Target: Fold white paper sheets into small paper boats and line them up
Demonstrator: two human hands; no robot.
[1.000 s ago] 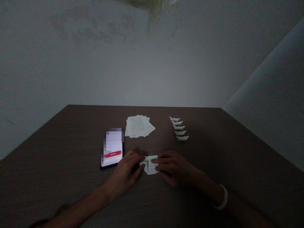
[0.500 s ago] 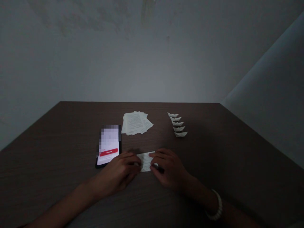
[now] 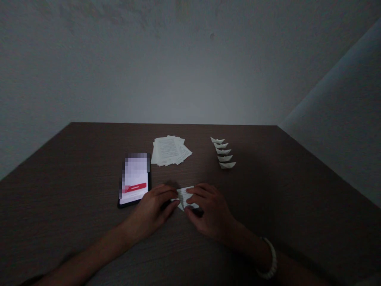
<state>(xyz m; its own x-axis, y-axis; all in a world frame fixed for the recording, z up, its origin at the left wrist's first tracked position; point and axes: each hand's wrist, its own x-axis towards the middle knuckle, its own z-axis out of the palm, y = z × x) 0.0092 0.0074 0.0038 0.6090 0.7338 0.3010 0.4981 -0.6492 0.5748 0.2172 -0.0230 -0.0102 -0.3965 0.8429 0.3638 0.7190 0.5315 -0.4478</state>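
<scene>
The small folded paper (image 3: 185,197) lies on the dark table (image 3: 282,190) near its front edge, pressed between the left hand (image 3: 151,210) and the right hand (image 3: 210,210), whose fingers are closed on its two sides, with a phone (image 3: 133,180), a paper stack (image 3: 170,151) and five paper boats (image 3: 224,153) behind it.
</scene>
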